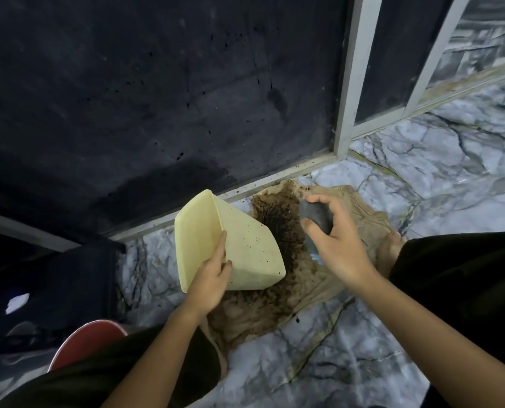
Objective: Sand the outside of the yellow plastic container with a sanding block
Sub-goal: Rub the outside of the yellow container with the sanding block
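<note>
The yellow plastic container [245,245] lies tilted on its side over a brown cloth, its flat base facing me and its mouth turned away. Dark specks dot its upper side. My left hand [213,278] grips its near edge, thumb on the base and fingers on the side wall. My right hand [336,242] holds a dark grey sanding block [316,219] just to the right of the container, a short gap apart from it. The block is partly hidden by my fingers.
The brown cloth [319,278], stained with dark soil [274,213], is spread on a marble-patterned floor [422,172]. A dark glass door with a pale metal frame [348,92] stands right behind. A red stool [83,343] sits at lower left. My knees frame both sides.
</note>
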